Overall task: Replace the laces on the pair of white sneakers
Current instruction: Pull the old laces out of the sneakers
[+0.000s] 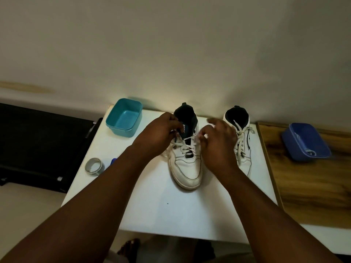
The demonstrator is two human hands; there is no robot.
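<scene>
Two white sneakers stand on the white table [161, 205], toes toward me. The left sneaker [187, 171] has a dark collar and a white lace [187, 146] crossed through its eyelets. My left hand [157, 133] pinches the lace's left end beside the tongue. My right hand [218, 143] pinches the right end at the upper eyelets, and the lace runs taut between them. The right sneaker [244, 147] is laced and partly hidden behind my right hand.
A teal tub [124, 116] sits at the table's back left. A tape roll [94, 166] and a small blue object [113, 161] lie at the left edge. A blue tub [305, 142] rests on the wooden surface [307, 186] to the right. A dark bench stands left.
</scene>
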